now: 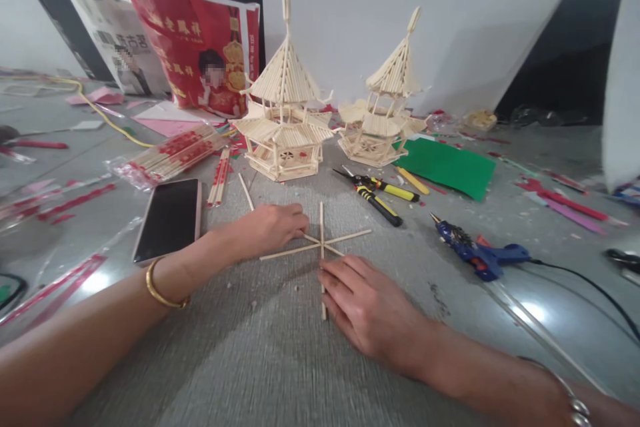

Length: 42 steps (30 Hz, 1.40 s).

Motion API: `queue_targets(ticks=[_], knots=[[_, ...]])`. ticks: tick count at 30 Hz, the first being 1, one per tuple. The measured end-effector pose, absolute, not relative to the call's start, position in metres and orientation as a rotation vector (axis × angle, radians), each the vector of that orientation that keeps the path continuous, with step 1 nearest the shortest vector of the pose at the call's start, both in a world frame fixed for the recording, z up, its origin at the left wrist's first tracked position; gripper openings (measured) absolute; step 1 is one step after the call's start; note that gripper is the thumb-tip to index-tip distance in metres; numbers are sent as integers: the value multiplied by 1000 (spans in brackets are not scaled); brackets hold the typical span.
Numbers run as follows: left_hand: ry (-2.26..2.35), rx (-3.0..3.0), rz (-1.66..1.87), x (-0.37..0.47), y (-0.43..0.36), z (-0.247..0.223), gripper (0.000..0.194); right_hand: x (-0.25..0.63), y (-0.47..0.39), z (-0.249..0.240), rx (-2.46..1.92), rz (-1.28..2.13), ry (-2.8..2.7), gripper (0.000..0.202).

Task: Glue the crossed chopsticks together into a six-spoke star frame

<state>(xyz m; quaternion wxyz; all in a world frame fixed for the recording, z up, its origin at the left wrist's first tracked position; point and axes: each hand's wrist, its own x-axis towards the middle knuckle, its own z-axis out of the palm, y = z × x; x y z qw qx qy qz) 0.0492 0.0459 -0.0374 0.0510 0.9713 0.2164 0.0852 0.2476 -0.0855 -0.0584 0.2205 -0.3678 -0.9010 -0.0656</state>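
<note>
Three thin wooden sticks lie crossed at their middles on the grey surface, forming a six-armed star. My left hand, a gold bangle at its wrist, has its fingers closed on the end of the stick that points up and left. On the near side my right hand grips the near arm of the upright stick with its fingertips, beside the crossing point. The end of the lower-right arm is partly hidden by that hand. Another loose stick lies just beyond my left hand.
Two stick-built pavilions stand at the back. Yellow-black pliers, green card and a blue glue gun with its cable lie right. A phone, packed sticks and a red bag are left.
</note>
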Motion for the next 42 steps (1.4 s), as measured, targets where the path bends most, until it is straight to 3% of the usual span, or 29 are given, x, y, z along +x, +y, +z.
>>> queue_targets(ticks=[42], knots=[[779, 2952, 296, 50, 42, -42, 13, 249, -85, -59, -991, -244, -2517, 26]])
